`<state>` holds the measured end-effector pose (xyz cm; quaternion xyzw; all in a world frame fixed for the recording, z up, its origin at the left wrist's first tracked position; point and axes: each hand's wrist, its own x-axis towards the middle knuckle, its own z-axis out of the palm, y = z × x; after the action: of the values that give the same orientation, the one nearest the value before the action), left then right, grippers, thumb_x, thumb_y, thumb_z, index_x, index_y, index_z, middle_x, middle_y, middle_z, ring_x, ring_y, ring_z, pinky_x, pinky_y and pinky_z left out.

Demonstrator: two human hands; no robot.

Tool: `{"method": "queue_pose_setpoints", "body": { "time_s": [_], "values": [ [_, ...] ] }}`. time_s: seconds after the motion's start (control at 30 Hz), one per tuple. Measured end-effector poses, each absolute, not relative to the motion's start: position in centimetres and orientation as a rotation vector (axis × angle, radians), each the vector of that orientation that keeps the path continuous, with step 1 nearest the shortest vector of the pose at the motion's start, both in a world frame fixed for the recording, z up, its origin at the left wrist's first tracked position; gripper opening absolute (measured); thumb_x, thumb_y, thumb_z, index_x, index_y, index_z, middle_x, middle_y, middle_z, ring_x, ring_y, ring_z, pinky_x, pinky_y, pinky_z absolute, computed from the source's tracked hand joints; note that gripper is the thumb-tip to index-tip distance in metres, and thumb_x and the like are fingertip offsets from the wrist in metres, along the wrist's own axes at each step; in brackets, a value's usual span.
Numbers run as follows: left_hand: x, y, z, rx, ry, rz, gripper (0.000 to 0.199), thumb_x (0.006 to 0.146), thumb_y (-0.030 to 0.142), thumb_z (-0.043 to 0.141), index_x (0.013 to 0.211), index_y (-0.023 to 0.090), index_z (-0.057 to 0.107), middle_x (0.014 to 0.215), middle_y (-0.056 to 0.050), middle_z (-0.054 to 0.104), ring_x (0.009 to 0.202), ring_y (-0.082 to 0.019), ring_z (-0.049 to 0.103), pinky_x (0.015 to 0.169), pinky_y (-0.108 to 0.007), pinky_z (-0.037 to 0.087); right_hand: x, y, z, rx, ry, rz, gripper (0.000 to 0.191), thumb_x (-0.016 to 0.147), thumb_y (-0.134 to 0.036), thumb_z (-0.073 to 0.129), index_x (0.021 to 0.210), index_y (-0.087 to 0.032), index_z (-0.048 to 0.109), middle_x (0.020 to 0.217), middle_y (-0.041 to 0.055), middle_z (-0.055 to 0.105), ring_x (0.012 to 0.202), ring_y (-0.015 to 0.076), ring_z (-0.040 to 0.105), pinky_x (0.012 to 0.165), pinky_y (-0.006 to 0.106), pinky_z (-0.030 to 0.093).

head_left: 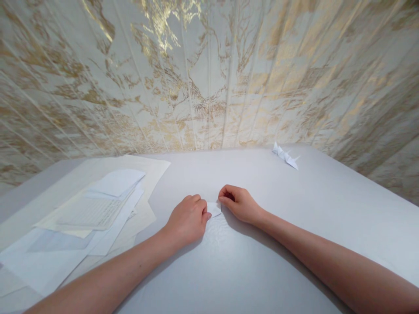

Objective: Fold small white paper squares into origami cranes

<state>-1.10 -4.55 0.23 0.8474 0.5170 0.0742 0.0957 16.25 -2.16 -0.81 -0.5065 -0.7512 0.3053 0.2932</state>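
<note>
Between my two hands, a small folded piece of white paper [214,209] lies on the table. My left hand [190,218] is closed on its left side, with the thumb at the paper's edge and the fingers curled over. From the right, my right hand [240,203] pinches at the paper's upper right corner, thumb and forefinger tips together. The hands cover parts of the paper, so its full shape is hidden.
Several loose sheets of paper [75,244] are piled on the left of the white table [248,270]. A few folded paper cranes [285,155] stand in a row at the back right. A gold-patterned curtain [209,87] hangs behind the table.
</note>
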Motion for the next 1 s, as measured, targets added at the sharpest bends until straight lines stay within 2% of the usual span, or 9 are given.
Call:
{"method": "queue_pose_setpoints", "body": {
  "time_s": [0.07,0.17,0.5,0.6,0.7,0.73,0.8,1.0],
  "values": [
    [-1.1,-4.6,0.2,2.514,1.531,0.233,0.016,0.082,0.023,0.049,0.07,0.017,0.057,0.076,-0.005,0.056,0.078,-0.02,0.052,0.071,-0.032,0.039,16.1,-2.6,-0.9,-1.296,-2.098,0.782,0.004,0.075,-0.015,0.057,0.071,-0.016,0.056,0.062,-0.0037,0.052,0.057,0.0094,0.046,0.057,0.021,0.035],
    [-1.1,-4.5,0.1,2.525,1.527,0.247,0.016,0.082,0.024,0.049,0.07,0.016,0.057,0.076,-0.005,0.055,0.078,-0.02,0.051,0.07,-0.032,0.04,15.6,-3.3,-0.9,-1.341,-2.199,0.626,0.006,0.071,-0.017,0.063,0.071,-0.016,0.057,0.068,-0.0017,0.054,0.063,0.0107,0.047,0.06,0.022,0.035],
    [-1.2,-4.7,0.2,2.576,1.489,0.218,0.015,0.084,0.022,0.045,0.076,0.016,0.056,0.081,-0.007,0.056,0.079,-0.022,0.05,0.073,-0.035,0.04,15.7,-3.1,-0.5,-1.372,-2.39,0.468,0.01,0.077,-0.009,0.054,0.072,-0.017,0.056,0.073,0.0002,0.053,0.068,0.0124,0.049,0.062,0.022,0.034],
    [-1.3,-4.7,0.3,2.583,1.467,0.193,0.014,0.085,0.022,0.044,0.077,0.016,0.055,0.082,-0.006,0.056,0.08,-0.022,0.05,0.074,-0.035,0.04,15.8,-3.2,-0.8,-1.332,-2.393,0.397,0.009,0.076,-0.009,0.056,0.08,-0.017,0.058,0.081,0.0032,0.057,0.079,0.016,0.05,0.069,0.025,0.037],
    [-1.7,-4.5,0.2,2.537,1.411,0.244,0.006,0.082,0.02,0.048,0.078,0.017,0.051,0.082,-0.004,0.056,0.08,-0.02,0.05,0.073,-0.034,0.04,15.9,-3.1,-0.9,-1.25,-2.353,0.389,0.02,0.073,-0.006,0.059,0.09,-0.015,0.057,0.091,0.0059,0.061,0.087,0.0185,0.05,0.079,0.029,0.038],
    [-1.9,-4.5,0.1,2.504,1.398,0.283,0.002,0.08,0.019,0.051,0.079,0.017,0.05,0.081,-0.004,0.056,0.079,-0.019,0.05,0.073,-0.033,0.04,15.9,-3.1,-0.9,-1.245,-2.334,0.419,0.023,0.072,-0.006,0.06,0.092,-0.015,0.057,0.09,0.0057,0.062,0.086,0.0184,0.05,0.08,0.03,0.038],
    [-2.3,-4.3,-0.2,2.427,1.394,0.382,0.008,0.077,0.017,0.054,0.083,0.018,0.048,0.082,-0.002,0.056,0.08,-0.018,0.051,0.073,-0.031,0.04,15.9,-3.1,-0.8,-1.291,-2.287,0.488,0.025,0.07,-0.006,0.061,0.094,-0.015,0.057,0.086,0.0043,0.062,0.082,0.0176,0.052,0.079,0.03,0.038],
    [-3.3,-4.2,-0.9,2.396,1.51,0.562,0.018,0.073,0.018,0.059,0.088,0.018,0.049,0.09,-0.004,0.055,0.086,-0.02,0.05,0.078,-0.034,0.04,15.7,-4.5,0.1,-1.476,-2.257,0.618,0.028,0.069,-0.02,0.067,0.095,-0.017,0.057,0.07,-0.0002,0.061,0.07,0.0156,0.052,0.065,0.026,0.036]
  ]
}}
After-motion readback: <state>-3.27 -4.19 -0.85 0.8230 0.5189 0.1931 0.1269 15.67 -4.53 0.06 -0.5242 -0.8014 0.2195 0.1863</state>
